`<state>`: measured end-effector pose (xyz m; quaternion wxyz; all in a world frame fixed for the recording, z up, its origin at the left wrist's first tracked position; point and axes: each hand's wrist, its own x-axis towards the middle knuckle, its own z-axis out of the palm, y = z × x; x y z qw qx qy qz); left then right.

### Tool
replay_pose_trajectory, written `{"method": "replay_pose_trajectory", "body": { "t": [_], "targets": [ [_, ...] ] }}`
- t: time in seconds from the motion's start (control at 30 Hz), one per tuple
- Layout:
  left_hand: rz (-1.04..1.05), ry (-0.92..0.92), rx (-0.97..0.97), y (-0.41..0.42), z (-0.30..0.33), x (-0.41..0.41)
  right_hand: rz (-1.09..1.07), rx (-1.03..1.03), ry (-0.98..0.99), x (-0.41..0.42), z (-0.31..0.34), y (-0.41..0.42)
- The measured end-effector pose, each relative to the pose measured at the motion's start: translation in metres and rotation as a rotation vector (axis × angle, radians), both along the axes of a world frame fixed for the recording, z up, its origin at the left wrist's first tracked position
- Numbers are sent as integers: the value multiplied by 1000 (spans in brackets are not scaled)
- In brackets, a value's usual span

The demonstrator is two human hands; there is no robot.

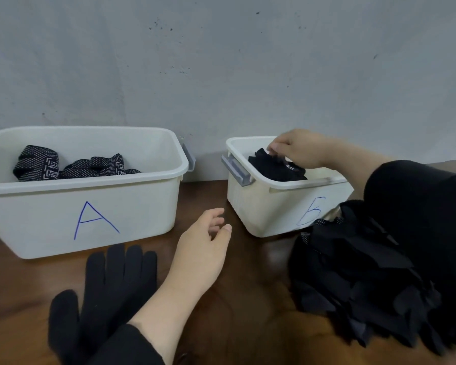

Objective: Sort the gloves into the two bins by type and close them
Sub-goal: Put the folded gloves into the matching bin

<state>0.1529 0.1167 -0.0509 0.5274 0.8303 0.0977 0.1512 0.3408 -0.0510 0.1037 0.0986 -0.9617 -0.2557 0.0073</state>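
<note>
Sorting is under way, lids not in view. Bin A [132, 206], smooth white plastic, holds dotted knit gloves [71, 164]; before it a plain black glove [111, 283] lies flat on the brown table [248, 299]; the left hand [203, 248] hovers with fingers loosely curled, holding nothing; the right hand [298, 151] pinches a plain glove [274, 168] inside bin B [269, 206]; a soft black pile [358, 280] waits beside it. Next, I judge: let go, then take another glove from the pile.
</note>
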Motion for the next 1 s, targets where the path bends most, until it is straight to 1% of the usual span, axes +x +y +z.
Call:
{"method": "replay_pose_trajectory", "body": {
  "t": [0.13,0.2,0.33,0.5,0.67,0.87,1.0],
  "targets": [
    [-15,-26,163,-9,3,-9,21,320,-189,-36,26,-31],
    [-35,-57,266,-18,6,-16,1,377,-245,-59,35,-55],
    [-103,-143,434,-48,14,-35,-72,283,-222,-109,36,-112],
    [-226,-208,425,-106,11,-62,-124,170,-175,-144,26,-172],
    [-289,-217,429,-143,4,-79,-154,65,-120,-151,3,-210],
    [-278,-185,449,-138,-3,-79,-294,49,-68,-128,-26,-226],
    [-259,-165,425,-132,-3,-79,-390,145,38,-107,-46,-230]
  ]
}}
